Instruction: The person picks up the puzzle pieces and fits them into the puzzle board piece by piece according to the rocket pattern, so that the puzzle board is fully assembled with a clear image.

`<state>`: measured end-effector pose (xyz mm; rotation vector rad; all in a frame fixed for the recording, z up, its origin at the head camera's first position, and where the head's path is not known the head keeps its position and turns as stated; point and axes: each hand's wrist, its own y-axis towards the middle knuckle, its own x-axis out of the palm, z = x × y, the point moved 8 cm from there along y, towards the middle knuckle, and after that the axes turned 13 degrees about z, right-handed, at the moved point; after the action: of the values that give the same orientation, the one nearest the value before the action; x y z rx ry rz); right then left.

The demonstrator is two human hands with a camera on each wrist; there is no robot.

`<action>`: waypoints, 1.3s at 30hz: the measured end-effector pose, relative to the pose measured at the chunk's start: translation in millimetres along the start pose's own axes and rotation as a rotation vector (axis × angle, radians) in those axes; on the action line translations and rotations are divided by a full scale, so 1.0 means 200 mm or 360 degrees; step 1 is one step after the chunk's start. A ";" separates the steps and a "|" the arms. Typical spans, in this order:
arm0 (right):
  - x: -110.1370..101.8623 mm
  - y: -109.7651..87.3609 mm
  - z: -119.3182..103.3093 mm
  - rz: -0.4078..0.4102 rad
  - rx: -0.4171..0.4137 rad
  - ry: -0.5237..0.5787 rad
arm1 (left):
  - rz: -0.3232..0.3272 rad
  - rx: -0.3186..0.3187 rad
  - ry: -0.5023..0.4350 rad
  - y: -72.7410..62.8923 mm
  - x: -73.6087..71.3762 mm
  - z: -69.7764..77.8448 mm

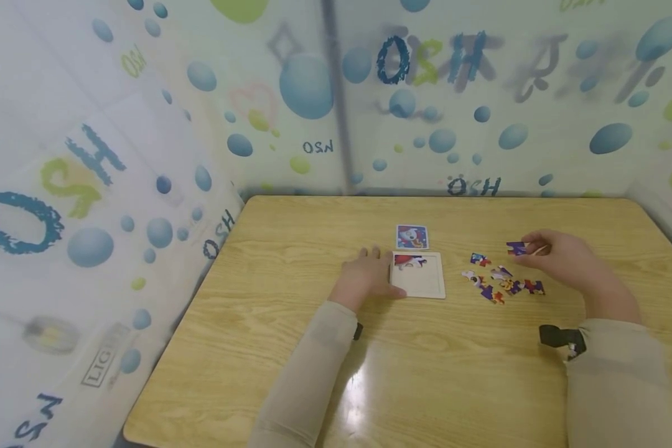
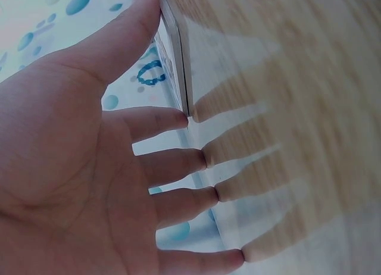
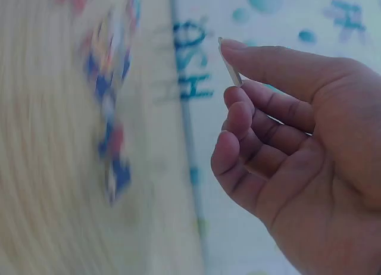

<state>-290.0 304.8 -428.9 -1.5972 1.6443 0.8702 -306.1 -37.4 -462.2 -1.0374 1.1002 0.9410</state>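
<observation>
My left hand (image 1: 365, 277) rests at the left edge of a white square puzzle tray (image 1: 430, 285), its thumb along the near edge. In the left wrist view the fingers (image 2: 178, 168) are straight, their tips touching the tabletop, with the index finger and thumb against the tray (image 2: 181, 78). A few joined pieces with a red and white picture (image 1: 410, 261) lie along the tray's far side. My right hand (image 1: 565, 261) pinches a purple puzzle piece (image 1: 516, 248) between thumb and fingers, raised above the table; the right wrist view shows this piece (image 3: 231, 65) edge-on.
Several loose puzzle pieces (image 1: 504, 283) lie in a cluster right of the tray. A small square picture card (image 1: 412, 237) sits just beyond the tray. The wooden table (image 1: 425, 367) meets a patterned wall (image 1: 369, 168) at its far edge.
</observation>
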 end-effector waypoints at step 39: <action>0.54 0.07 -0.51 -0.0040 0.0038 0.0295 | -0.0024 -0.0018 -0.0007 0.01 0.01 -0.01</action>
<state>-308.6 160.2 -463.7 -1.7217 1.7497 0.7046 -308.5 -37.8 -464.8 -1.0511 1.0832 0.9378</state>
